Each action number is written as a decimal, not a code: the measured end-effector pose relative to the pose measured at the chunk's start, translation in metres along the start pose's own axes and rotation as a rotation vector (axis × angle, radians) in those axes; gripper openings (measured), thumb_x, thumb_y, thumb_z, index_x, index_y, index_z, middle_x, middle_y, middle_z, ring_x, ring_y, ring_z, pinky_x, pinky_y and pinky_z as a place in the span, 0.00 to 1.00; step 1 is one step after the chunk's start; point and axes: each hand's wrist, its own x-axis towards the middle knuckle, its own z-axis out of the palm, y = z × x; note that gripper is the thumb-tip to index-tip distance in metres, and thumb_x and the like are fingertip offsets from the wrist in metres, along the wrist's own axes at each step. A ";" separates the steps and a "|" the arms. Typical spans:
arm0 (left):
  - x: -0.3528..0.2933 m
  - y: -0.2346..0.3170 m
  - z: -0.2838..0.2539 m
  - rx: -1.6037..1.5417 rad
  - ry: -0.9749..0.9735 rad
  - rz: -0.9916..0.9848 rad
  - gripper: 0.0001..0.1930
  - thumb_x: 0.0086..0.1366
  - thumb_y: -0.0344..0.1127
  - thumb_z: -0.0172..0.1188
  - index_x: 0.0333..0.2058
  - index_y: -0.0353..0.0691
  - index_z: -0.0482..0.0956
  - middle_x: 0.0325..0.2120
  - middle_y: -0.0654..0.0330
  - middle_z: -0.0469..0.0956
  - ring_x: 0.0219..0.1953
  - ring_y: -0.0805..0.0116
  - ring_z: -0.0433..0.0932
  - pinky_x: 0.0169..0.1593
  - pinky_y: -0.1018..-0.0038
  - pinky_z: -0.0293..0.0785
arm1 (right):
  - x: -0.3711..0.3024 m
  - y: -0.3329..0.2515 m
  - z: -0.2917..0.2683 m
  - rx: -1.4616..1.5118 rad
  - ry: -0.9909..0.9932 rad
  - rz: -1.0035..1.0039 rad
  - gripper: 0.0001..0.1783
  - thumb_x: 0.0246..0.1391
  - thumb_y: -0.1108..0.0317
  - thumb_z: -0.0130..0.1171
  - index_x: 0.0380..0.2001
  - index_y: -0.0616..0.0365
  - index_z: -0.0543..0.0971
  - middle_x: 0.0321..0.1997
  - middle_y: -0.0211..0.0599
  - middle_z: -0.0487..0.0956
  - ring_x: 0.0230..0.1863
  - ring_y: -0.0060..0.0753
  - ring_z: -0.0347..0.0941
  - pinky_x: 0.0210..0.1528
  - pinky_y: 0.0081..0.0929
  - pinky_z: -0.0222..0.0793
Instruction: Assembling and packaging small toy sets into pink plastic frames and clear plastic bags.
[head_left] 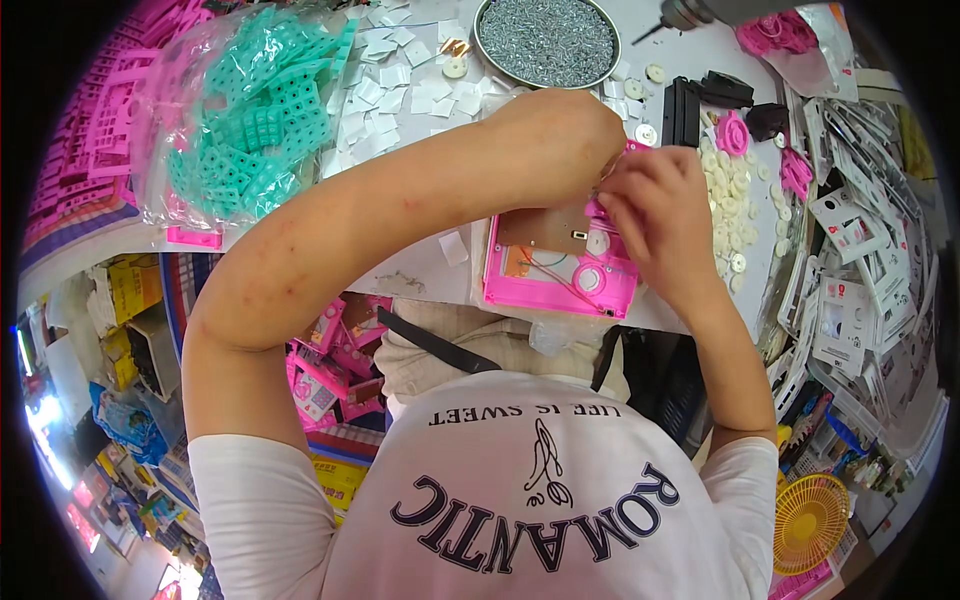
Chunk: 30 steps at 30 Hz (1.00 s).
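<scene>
A shallow pink plastic casing (pixel 560 296) lies with its inside up near the table's front edge. Inside it are a brown circuit board (pixel 540 230), thin red wires (pixel 556 277) and white round parts (pixel 590 278). My left hand (pixel 570 135) reaches across from the left and bends over the casing's far end. Its back is toward me, and its fingers are hidden. My right hand (pixel 662 205) rests at the casing's right side, fingers bent and pressed together close to the left one. What they pinch, if anything, cannot be made out.
Beyond my hands stands a round tray (pixel 476 40) of small metal screws. White squares (pixel 385 100) and a bag of teal keypad sheets (pixel 255 130) lie left. Cream wheels (pixel 728 205), black boxes (pixel 681 112) and printed white cards (pixel 845 330) are right. A screwdriver tip (pixel 648 34) hangs overhead.
</scene>
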 end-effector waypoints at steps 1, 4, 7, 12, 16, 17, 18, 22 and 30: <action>-0.001 -0.003 0.001 -0.003 0.031 0.032 0.05 0.56 0.31 0.63 0.27 0.36 0.83 0.24 0.48 0.80 0.31 0.44 0.81 0.37 0.54 0.76 | -0.002 -0.004 -0.004 -0.046 -0.017 -0.067 0.12 0.47 0.71 0.69 0.38 0.58 0.84 0.44 0.37 0.80 0.49 0.47 0.71 0.56 0.44 0.67; -0.003 -0.009 0.007 0.027 0.088 0.107 0.05 0.56 0.32 0.63 0.28 0.36 0.83 0.25 0.48 0.81 0.31 0.45 0.81 0.37 0.54 0.77 | -0.011 -0.012 -0.012 -0.097 -0.064 -0.195 0.16 0.46 0.73 0.69 0.41 0.60 0.84 0.49 0.38 0.81 0.51 0.49 0.73 0.56 0.46 0.69; -0.003 -0.001 0.007 0.119 0.035 0.118 0.06 0.56 0.32 0.63 0.29 0.36 0.83 0.25 0.47 0.81 0.32 0.45 0.82 0.37 0.54 0.77 | -0.020 -0.002 -0.008 0.019 -0.066 -0.195 0.19 0.46 0.74 0.69 0.45 0.61 0.83 0.52 0.40 0.81 0.52 0.50 0.73 0.57 0.49 0.70; 0.001 0.004 0.004 0.182 -0.074 0.112 0.07 0.58 0.33 0.62 0.30 0.34 0.82 0.25 0.47 0.81 0.33 0.45 0.82 0.39 0.55 0.78 | -0.030 -0.007 0.010 0.069 0.043 -0.106 0.25 0.46 0.75 0.68 0.51 0.61 0.81 0.52 0.43 0.79 0.52 0.54 0.72 0.57 0.50 0.70; 0.004 0.005 0.006 0.169 -0.081 0.102 0.08 0.58 0.33 0.62 0.31 0.34 0.82 0.26 0.47 0.81 0.33 0.45 0.82 0.39 0.54 0.78 | -0.033 -0.026 0.009 -0.132 -0.025 0.017 0.26 0.47 0.75 0.67 0.54 0.62 0.80 0.54 0.48 0.75 0.55 0.58 0.68 0.58 0.48 0.69; 0.002 0.007 0.006 0.155 -0.071 0.093 0.07 0.58 0.33 0.62 0.32 0.34 0.82 0.26 0.47 0.81 0.33 0.45 0.82 0.39 0.54 0.77 | -0.031 -0.031 0.006 -0.144 -0.044 0.026 0.26 0.47 0.74 0.66 0.54 0.62 0.79 0.54 0.48 0.74 0.56 0.59 0.67 0.58 0.48 0.69; 0.002 0.008 0.007 0.141 -0.061 0.083 0.07 0.58 0.32 0.62 0.32 0.34 0.82 0.26 0.48 0.80 0.33 0.45 0.82 0.39 0.54 0.77 | -0.029 -0.034 0.003 -0.156 -0.064 0.034 0.27 0.48 0.73 0.66 0.54 0.63 0.79 0.55 0.49 0.74 0.56 0.59 0.66 0.58 0.48 0.68; -0.003 -0.006 -0.001 -0.099 0.153 0.102 0.08 0.60 0.32 0.62 0.37 0.36 0.83 0.29 0.52 0.82 0.31 0.50 0.82 0.38 0.59 0.78 | -0.022 -0.046 -0.004 -0.214 -0.107 0.021 0.27 0.49 0.67 0.65 0.54 0.66 0.78 0.54 0.48 0.74 0.56 0.58 0.66 0.58 0.49 0.67; -0.066 -0.072 -0.061 0.177 0.734 -0.416 0.11 0.63 0.38 0.64 0.37 0.37 0.84 0.32 0.56 0.85 0.28 0.62 0.80 0.36 0.67 0.76 | -0.012 -0.027 -0.013 -0.013 -0.126 0.020 0.25 0.51 0.61 0.66 0.51 0.63 0.79 0.50 0.44 0.77 0.54 0.54 0.68 0.56 0.49 0.67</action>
